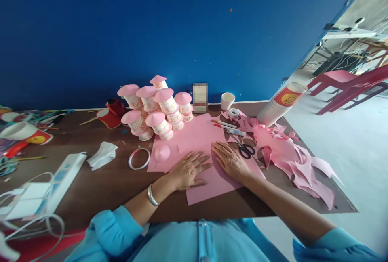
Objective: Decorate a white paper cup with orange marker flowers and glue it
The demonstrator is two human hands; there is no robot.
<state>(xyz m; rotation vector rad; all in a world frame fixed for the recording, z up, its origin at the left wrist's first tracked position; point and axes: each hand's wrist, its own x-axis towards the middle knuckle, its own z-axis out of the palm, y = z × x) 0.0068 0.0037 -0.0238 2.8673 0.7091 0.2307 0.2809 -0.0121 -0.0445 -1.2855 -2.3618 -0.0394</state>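
Both palms rest on overlapping sheets of pink paper (197, 137) spread over a dark brown table. My left hand (190, 170) lies flat with its fingers apart. My right hand (229, 160) is flat too, its fingers stretched out and close together. Just right of it are black-handled scissors (246, 149), a glue stick (236, 132) and two pens (225, 125). Left of my hands stand several stacked patterned paper cups with pink cone roofs (164, 95). One loose pink cone (162, 153) sits on the paper near them.
Pink paper scraps (291, 157) cover the right side, beside a tall cup stack (281, 102). A white cup (227, 101) and a tape roll (233, 113) stand at the back. Leftward lie another tape roll (139, 158), a crumpled tissue (103, 155) and a power strip (65, 181) with cables.
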